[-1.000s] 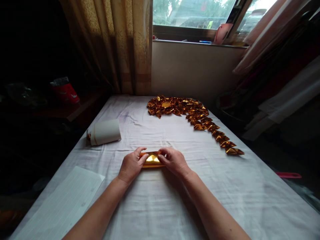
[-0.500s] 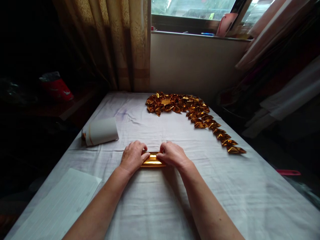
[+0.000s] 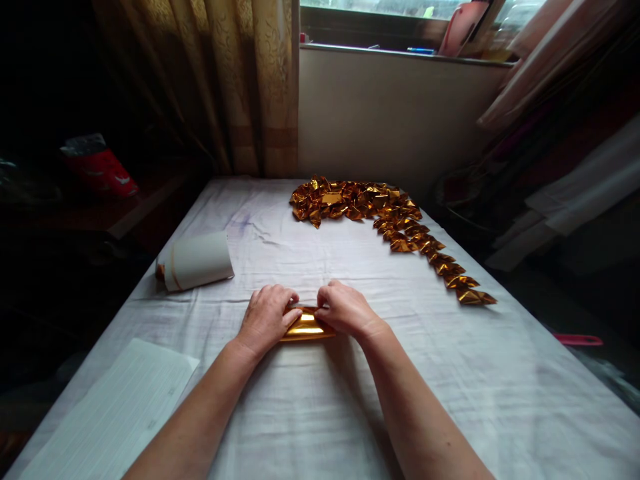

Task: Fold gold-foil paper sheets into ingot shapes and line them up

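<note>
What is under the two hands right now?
A folded gold foil piece lies on the white cloth, pressed by the left hand and right hand. Its ends are hidden beneath them.

A folded gold foil piece [image 3: 306, 327] lies on the white cloth-covered table [image 3: 350, 413], pinched between the left hand [image 3: 265, 319] and the right hand [image 3: 347, 311]. A white paper roll [image 3: 197, 261] lies beyond and left of the left hand, and a lined white paper sheet [image 3: 115, 413] lies nearer, also to its left. A curved row of folded gold foil shapes [image 3: 400, 230] lies beyond the right hand, running to its right.
</note>
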Demonstrator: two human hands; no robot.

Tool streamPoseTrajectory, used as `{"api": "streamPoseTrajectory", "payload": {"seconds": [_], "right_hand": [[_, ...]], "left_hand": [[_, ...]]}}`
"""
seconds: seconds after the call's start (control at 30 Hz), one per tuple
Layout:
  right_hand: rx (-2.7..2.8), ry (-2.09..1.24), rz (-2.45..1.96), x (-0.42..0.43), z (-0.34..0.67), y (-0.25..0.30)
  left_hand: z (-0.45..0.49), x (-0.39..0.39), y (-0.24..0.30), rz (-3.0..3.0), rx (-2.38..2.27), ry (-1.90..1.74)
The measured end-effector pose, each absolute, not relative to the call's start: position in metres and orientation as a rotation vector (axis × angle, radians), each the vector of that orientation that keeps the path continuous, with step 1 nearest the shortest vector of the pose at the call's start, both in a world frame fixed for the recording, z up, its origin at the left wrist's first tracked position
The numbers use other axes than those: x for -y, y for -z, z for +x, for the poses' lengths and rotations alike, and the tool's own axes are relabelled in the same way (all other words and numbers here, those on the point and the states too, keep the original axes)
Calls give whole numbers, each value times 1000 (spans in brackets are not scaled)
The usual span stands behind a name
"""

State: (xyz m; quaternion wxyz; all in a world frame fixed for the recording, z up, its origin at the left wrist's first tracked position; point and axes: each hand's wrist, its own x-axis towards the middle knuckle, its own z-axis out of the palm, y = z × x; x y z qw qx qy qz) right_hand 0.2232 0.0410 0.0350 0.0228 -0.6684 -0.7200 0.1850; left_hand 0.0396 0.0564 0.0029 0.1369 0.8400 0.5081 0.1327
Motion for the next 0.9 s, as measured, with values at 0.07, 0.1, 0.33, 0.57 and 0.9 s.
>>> {"api": "streamPoseTrajectory", "payload": {"seconds": [0.07, 0.1, 0.33, 0.57, 0.9], "right_hand": [[2231, -597, -2054, -42, 225, -37], [2223, -623, -2049, -43, 225, -37], [1994, -891, -1889, -45, 237, -38], [1860, -1093, -1692, -50, 253, -31], [1671, -1265, -1504, -52, 249, -25]], "left_hand": [[39, -57, -5, 2426, -1450, -376], [38, -57, -6, 2414, -1438, -378], [35, -62, -16, 2184, -1329, -400], [32, -62, -26, 2059, -1307, -501], [27, -65, -27, 1960, -1277, -499]]}}
